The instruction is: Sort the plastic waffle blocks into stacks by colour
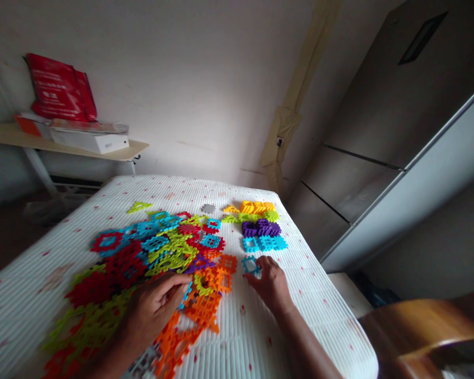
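At the far left, a pale wooden counter (63, 143) stands against the wall, carrying a white box (90, 139) with a red bag (59, 88) propped upright behind it. Nearer, a white ribbed mattress (253, 337) flecked with red fills the middle of the scene.

Across its left half spreads a loose heap of interlocking plastic grid pieces (154, 252) in red, blue, lime green and orange, many overlapping. A single lime piece (139, 207) lies just beyond the far edge of the heap. The left hand (154, 310) rests on the near part of the heap, its fingers curled and pressed together beside lime and orange pieces; I cannot tell whether it holds one.

Just right of the heap, the right hand (270, 284) reaches toward the far left, fingers slightly spread, with its fingertips (257, 273) at the edge of a lone blue grid piece (251, 266). They seem to touch it, but I cannot tell whether they pinch it.

Farther away sit tidy groups of yellow (255, 207), purple (260, 228) and blue (264, 243) pieces. A steel refrigerator (379, 147) stands at the right, with a curved wooden chair back (418, 326) at the near right.
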`<state>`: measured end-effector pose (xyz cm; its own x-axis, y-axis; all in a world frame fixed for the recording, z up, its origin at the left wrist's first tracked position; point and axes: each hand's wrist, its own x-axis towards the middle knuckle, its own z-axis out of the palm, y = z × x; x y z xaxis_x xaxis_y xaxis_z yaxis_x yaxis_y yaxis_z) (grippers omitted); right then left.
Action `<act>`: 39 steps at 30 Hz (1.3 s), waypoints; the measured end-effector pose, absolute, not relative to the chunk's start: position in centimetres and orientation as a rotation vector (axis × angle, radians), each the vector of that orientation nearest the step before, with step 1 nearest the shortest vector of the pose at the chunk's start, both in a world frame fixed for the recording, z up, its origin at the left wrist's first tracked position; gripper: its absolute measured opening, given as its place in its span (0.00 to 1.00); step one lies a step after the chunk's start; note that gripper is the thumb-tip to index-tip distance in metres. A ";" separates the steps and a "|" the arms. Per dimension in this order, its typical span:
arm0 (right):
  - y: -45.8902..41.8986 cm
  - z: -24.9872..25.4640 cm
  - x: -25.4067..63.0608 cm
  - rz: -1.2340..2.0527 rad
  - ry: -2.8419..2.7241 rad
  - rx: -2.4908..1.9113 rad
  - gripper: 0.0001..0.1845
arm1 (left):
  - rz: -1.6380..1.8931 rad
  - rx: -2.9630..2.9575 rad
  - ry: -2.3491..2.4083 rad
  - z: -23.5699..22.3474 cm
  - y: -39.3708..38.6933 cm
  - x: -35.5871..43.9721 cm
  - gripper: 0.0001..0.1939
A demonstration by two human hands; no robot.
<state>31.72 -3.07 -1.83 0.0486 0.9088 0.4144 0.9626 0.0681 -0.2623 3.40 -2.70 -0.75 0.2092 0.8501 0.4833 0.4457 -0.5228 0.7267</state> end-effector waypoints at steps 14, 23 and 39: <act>2.7 -1.4 31.3 -0.466 -1.853 -2.005 0.07 | 1.326 2.106 1.189 -0.7 -2.4 3.3 0.07; 2.9 -2.0 31.4 -0.432 -1.876 -2.031 0.07 | 1.301 2.084 1.177 0.0 -2.7 3.6 0.08; 5.9 0.9 27.1 -0.161 -2.123 -1.821 0.13 | 1.325 2.062 1.220 -0.4 -2.4 3.4 0.07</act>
<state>27.14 5.91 0.92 -0.1220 0.9379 0.3247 0.9761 0.1727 -0.1320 3.35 -2.39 -0.43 0.1693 0.8343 0.5246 0.4542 -0.5384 0.7098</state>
